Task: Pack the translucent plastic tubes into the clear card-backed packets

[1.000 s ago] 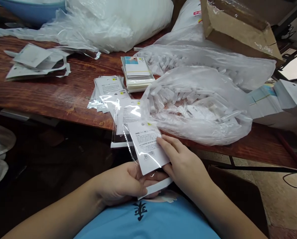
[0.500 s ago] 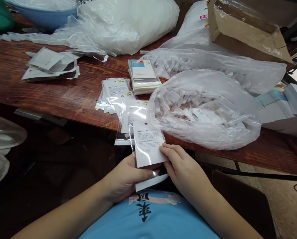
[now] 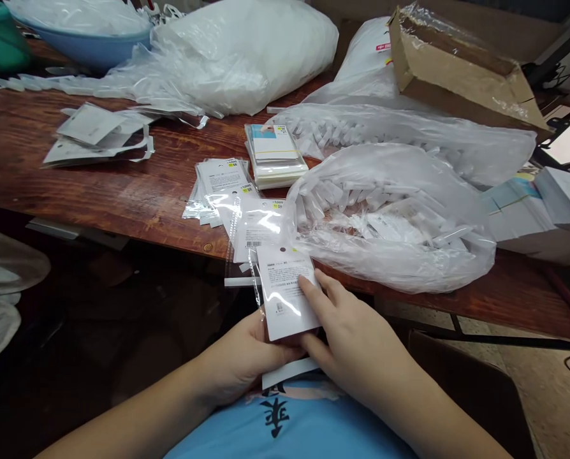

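Observation:
Between my two hands, over my lap, is a clear plastic packaging bag with a white printed card (image 3: 287, 296) inside. My left hand (image 3: 254, 350) grips its lower left side, thumb across the front and fingers hidden behind. My right hand (image 3: 345, 325) is closed on the right edge, with one fingertip pressed on the card's printed face. A white strip (image 3: 289, 371) shows at the bag's lower end. Just beyond, packed cards (image 3: 261, 226) overlap at the table edge, with further packed cards (image 3: 225, 178) behind them.
Open clear bags of small translucent plastic pieces (image 3: 390, 217) lie right of the cards. A banded card stack (image 3: 275, 150) sits behind. Farther back are a big white bag (image 3: 251, 54), a blue basin (image 3: 84, 41) and a cardboard box (image 3: 471, 70). Loose flat packets (image 3: 94, 131) lie left on the wooden table (image 3: 136, 204).
The card in its bag sits slightly lower and closer to me. My right hand's fingertip has moved from the card's right edge onto its printed face. My left hand keeps its grip.

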{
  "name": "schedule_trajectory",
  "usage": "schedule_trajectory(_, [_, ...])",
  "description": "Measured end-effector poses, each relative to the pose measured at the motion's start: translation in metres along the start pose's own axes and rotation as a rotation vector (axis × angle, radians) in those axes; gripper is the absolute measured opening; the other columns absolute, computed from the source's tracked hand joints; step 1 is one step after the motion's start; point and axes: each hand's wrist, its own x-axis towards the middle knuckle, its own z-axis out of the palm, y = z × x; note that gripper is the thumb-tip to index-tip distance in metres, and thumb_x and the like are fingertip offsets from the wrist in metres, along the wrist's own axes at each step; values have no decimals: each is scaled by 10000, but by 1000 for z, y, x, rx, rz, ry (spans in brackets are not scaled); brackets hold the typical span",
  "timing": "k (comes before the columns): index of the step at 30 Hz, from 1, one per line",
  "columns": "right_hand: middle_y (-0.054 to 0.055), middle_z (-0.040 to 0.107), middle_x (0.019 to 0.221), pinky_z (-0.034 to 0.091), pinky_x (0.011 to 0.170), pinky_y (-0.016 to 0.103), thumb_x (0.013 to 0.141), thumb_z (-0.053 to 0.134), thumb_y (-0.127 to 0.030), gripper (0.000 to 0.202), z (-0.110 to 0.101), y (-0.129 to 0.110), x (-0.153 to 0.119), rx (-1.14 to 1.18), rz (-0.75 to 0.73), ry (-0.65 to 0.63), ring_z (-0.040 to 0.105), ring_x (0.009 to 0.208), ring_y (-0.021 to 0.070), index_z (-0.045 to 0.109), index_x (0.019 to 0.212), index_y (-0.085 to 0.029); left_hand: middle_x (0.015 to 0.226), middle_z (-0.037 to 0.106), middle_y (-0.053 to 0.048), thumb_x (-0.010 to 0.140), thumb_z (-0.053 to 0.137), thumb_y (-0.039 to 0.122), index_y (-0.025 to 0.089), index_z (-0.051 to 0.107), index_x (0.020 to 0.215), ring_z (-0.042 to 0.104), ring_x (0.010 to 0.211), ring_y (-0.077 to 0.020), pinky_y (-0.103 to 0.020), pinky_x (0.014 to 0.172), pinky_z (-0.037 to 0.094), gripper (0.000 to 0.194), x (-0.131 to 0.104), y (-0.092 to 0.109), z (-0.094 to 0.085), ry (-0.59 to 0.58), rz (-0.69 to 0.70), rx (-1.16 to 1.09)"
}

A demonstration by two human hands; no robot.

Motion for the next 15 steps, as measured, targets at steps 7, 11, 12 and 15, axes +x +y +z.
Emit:
schedule_trajectory(7, [131,528,1160,490,777,339,666,456,-136,513,-8,-16,8,22,29,149,531,1003,252,484,1178,-137,1041,659,-78,695,654,125,194,623,1046,570,1020,-260,-371,898,433,359,-18,13,-1,43,25,145])
schedule_trajectory(11, [129,564,1085,483,783,357,632,489,-136,470,-11,-23,12,81,-8,240,544,946,256,529,1100,-146,1056,656,-25,715,639,151,241,652,994,575,1015,-232,-323,906,435,294,-27,24,2,56,69,304])
schedule_trajectory(12, [134,573,1064,474,799,371,643,489,-126,441,-13,-25,13,87,-3,252,546,943,260,540,1081,-137,1051,658,-11,712,642,153,252,655,985,574,1017,-226,-314,910,435,291,-29,26,2,72,78,327])
schedule_trajectory(15, [138,528,1170,429,892,370,710,547,-245,488,-24,-23,16,227,-135,230,495,1062,265,471,1176,-119,968,688,7,675,674,162,274,666,942,602,965,-235,-339,894,455,290,-42,31,-9,123,3,274])
